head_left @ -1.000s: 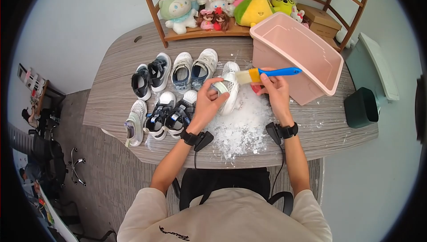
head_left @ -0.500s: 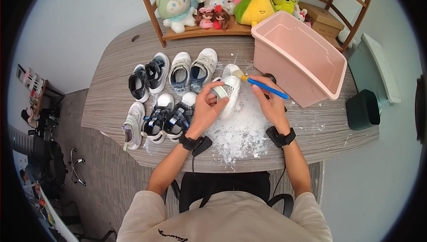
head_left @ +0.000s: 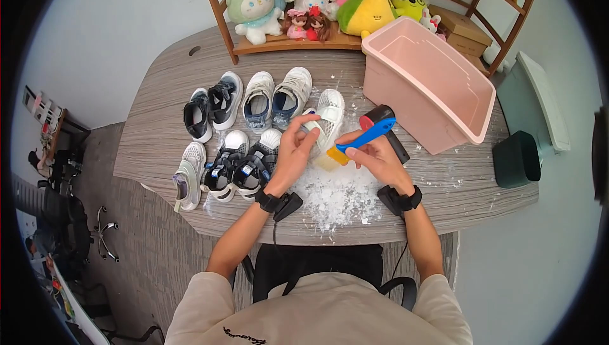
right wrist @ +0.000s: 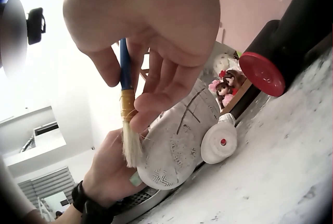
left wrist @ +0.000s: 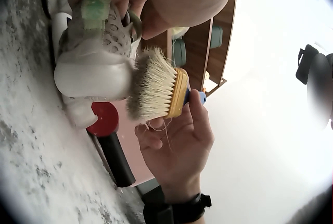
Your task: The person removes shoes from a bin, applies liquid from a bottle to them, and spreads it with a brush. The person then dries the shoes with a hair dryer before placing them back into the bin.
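paired shoes: two rows at left, black pair, beige pair, sandals, and a lone mesh shoe, all on wood-grain table
left arm: angles forward and inward from the sleeve, black wristband on
left hand: beside the near end of the shoe, index finger reaching over it
left grip: partly closed, fingers bent round the white shoe
white shoe: left of the right hand, over the powder patch, toe pointing away from the person, tilted, sole facing right wrist camera
powder: white flakes spread below and around the shoe
brush: blue handle slanting up and right, pale bristles down at the heel; pressure cannot tell
right arm: angles forward and inward, mirrors left
right hand: just right of the heel, over the powder
right grip: nearly closed, thumb and fingers pinching the brush, other fingers loosely bent
black tool: red end, behind right hand
pink bin: far right of shoe
green container: rightmost on table
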Demonstrator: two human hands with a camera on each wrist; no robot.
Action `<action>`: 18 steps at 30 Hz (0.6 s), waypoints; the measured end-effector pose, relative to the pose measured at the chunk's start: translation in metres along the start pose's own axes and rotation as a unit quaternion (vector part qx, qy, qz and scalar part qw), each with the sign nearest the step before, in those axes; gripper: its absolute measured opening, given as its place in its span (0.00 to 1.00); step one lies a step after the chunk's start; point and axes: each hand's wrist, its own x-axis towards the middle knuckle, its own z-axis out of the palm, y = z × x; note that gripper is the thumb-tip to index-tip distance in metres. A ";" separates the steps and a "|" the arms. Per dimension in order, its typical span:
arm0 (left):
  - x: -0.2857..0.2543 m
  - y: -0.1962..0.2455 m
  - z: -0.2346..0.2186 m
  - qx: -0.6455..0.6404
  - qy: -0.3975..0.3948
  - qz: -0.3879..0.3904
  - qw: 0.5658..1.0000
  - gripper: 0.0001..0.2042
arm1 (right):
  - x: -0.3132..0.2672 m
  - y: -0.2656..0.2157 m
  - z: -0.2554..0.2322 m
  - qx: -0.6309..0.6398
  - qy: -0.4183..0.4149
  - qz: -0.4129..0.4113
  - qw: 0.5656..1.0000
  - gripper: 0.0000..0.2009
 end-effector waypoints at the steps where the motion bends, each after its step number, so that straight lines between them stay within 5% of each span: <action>1: -0.002 0.000 0.000 -0.002 -0.011 0.000 1.000 0.14 | 0.000 0.000 0.001 -0.021 0.007 -0.006 1.000 0.13; 6: -0.002 -0.001 0.003 -0.033 -0.004 0.007 0.999 0.14 | 0.005 0.007 -0.005 -0.023 0.060 -0.043 0.997 0.14; 12: -0.003 -0.002 -0.002 -0.012 -0.012 0.001 1.000 0.14 | 0.009 0.010 -0.010 0.024 0.252 -0.111 0.961 0.16; 18: -0.006 -0.003 -0.003 -0.015 -0.033 -0.010 0.999 0.12 | 0.010 0.008 -0.005 -0.001 0.232 -0.125 0.965 0.16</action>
